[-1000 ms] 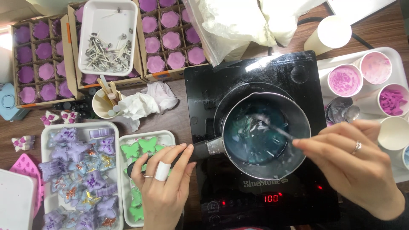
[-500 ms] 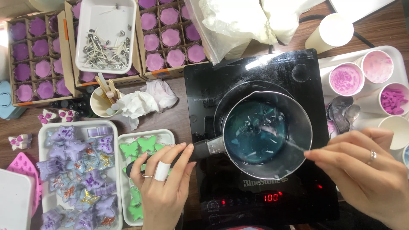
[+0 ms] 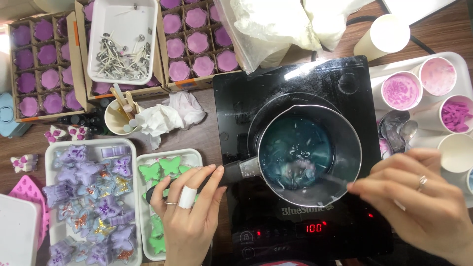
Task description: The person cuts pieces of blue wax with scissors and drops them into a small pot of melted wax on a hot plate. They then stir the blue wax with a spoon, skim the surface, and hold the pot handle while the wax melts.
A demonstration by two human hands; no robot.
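Observation:
A small metal saucepan (image 3: 354,143) with dark teal liquid (image 3: 290,148) sits on a black induction hob (image 3: 246,103) whose red display is lit. My left hand (image 3: 189,216), with a white bandage on one finger, is shut on the saucepan's black handle (image 3: 229,173). My right hand (image 3: 423,202) is at the pan's right rim, its fingers pinched on a thin stirring stick (image 3: 331,178) that dips into the liquid.
Cardboard boxes of purple flower-shaped pieces (image 3: 197,42) and a white tray of wicks (image 3: 120,42) lie at the back. White trays of purple and green butterfly shapes (image 3: 88,197) sit left. Paper cups with pink and purple contents (image 3: 401,91) stand right, a crumpled tissue (image 3: 162,118) in between.
My right hand has slid right and down along the pan's rim, drawing the stick through the liquid. My left hand has stayed on the handle.

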